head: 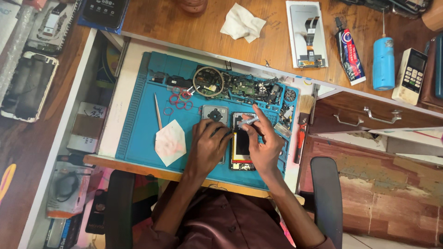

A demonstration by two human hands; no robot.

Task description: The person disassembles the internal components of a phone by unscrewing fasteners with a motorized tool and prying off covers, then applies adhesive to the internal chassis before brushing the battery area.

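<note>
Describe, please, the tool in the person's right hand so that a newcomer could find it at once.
Start at the blue work mat in the middle of the bench. On it lies an opened phone, steadied by the left hand. Above its top end the right hand pinches a small grey screwdriver, the only tool lifted off the mat.

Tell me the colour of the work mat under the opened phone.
Blue: the rubbery work mat under the opened phone shows best in the head view.

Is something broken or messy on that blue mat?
Yes. The phone under both hands lies opened up, its insides showing. Loose small parts sit heaped along the blue mat's far edge, and a crumpled tissue lies on the wooden desk.
</note>
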